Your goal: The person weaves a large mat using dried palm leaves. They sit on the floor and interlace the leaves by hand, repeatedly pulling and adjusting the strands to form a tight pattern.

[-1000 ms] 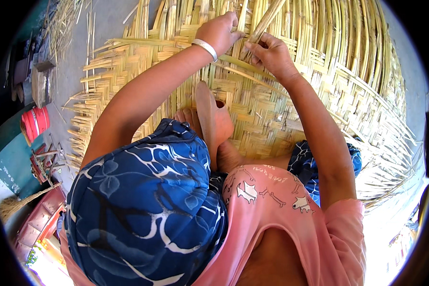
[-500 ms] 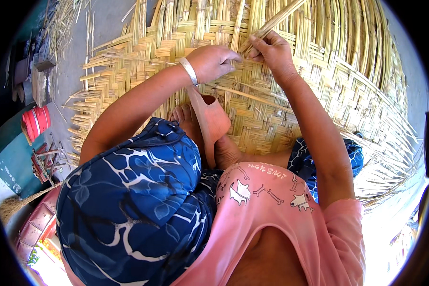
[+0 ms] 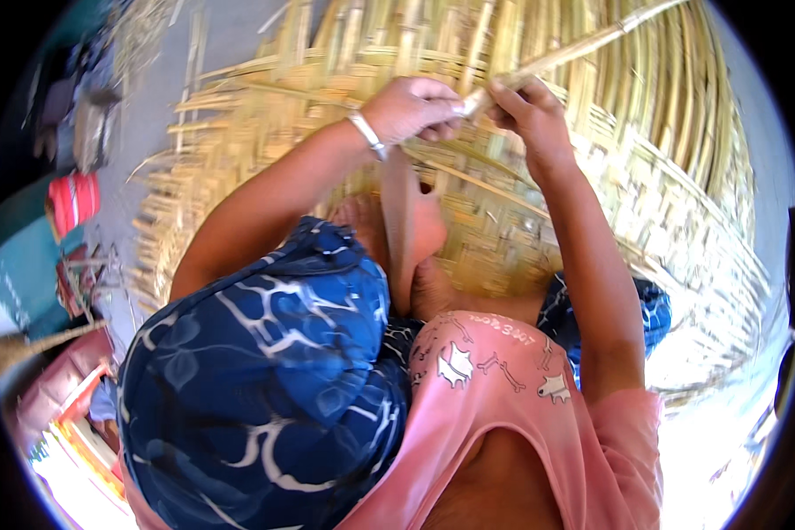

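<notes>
A long pale reed strip [image 3: 583, 49], probably split bamboo or cane, slants up to the right above a woven mat [image 3: 495, 252]. My right hand [image 3: 536, 119] is closed around it near its lower end. At that end, my left hand [image 3: 417, 108] pinches the tip between thumb and fingers. A silvery bangle [image 3: 366, 132] circles my left wrist. Below the left hand, a reddish-brown sandal [image 3: 427, 225] on my foot rests on the mat. Motion blur softens the weave around both hands.
Unwoven strips [image 3: 680, 97] fan out along the mat's far and right sides. Loose strip ends stick out at its left edge. Further left, a red-and-white bundle [image 3: 73, 203] sits by a teal surface [image 3: 18, 256] on the grey floor [image 3: 155, 97].
My left hand has moved right and closed on the strip's tip. My right hand has shifted slightly right and down, and the strip now lies at a flatter slant.
</notes>
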Action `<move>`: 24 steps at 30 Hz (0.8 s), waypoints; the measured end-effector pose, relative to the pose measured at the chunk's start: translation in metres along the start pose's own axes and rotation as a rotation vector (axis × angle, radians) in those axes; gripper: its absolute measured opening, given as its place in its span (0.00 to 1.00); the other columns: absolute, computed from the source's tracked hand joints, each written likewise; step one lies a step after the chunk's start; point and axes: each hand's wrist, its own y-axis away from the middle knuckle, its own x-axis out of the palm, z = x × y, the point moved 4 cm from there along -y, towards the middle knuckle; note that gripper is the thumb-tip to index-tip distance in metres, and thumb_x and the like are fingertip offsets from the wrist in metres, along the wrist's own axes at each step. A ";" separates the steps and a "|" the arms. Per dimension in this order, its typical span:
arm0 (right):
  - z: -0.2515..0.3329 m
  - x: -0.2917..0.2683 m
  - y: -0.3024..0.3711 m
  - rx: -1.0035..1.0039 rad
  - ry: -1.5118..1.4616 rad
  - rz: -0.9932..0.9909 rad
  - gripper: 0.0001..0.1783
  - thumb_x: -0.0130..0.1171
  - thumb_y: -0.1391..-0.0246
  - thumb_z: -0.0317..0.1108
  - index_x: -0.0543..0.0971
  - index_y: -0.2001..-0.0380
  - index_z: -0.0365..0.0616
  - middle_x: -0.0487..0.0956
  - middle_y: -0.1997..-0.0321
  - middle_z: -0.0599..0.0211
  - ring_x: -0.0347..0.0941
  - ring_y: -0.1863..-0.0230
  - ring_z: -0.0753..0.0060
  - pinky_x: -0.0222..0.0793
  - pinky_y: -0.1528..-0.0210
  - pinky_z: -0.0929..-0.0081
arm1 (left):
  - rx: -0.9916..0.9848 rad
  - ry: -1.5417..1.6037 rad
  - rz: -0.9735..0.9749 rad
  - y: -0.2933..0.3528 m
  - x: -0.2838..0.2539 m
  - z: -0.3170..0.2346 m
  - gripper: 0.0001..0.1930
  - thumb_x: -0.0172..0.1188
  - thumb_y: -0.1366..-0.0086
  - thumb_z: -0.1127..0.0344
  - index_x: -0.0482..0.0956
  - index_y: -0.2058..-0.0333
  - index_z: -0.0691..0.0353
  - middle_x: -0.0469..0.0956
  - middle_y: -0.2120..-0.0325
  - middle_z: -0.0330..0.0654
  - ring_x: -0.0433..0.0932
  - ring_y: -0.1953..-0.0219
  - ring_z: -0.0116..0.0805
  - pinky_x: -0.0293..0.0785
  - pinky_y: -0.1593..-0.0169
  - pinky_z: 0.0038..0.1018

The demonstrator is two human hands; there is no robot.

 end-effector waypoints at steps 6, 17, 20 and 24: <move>0.015 0.025 0.007 -0.073 0.181 0.093 0.12 0.56 0.44 0.39 0.76 0.62 0.42 0.75 0.66 0.72 0.68 0.62 0.79 0.64 0.57 0.78 | 0.324 -0.145 -0.113 0.016 -0.004 -0.012 0.11 0.56 0.40 0.61 0.77 0.72 0.64 0.78 0.78 0.39 0.75 0.75 0.25 0.73 0.69 0.27; 0.008 0.173 0.034 -0.024 0.071 0.453 0.06 0.58 0.44 0.33 0.77 0.65 0.44 0.72 0.75 0.80 0.61 0.75 0.88 0.57 0.71 0.87 | 0.343 0.145 -0.642 0.167 -0.061 0.021 0.12 0.48 0.36 0.64 0.74 0.71 0.68 0.77 0.79 0.49 0.77 0.79 0.39 0.71 0.75 0.30; -0.003 0.202 0.042 -0.030 0.110 0.512 0.05 0.59 0.45 0.33 0.77 0.66 0.45 0.71 0.76 0.80 0.61 0.75 0.88 0.57 0.72 0.88 | 0.282 0.385 -0.619 0.187 -0.067 0.041 0.14 0.47 0.34 0.63 0.73 0.71 0.68 0.77 0.81 0.44 0.76 0.83 0.30 0.70 0.79 0.25; -0.020 0.219 0.039 0.039 0.100 0.588 0.04 0.59 0.45 0.33 0.77 0.66 0.46 0.72 0.77 0.80 0.63 0.75 0.88 0.59 0.72 0.87 | 0.259 0.353 -0.686 0.193 -0.077 0.067 0.13 0.46 0.34 0.65 0.73 0.71 0.69 0.76 0.82 0.44 0.76 0.83 0.28 0.71 0.78 0.26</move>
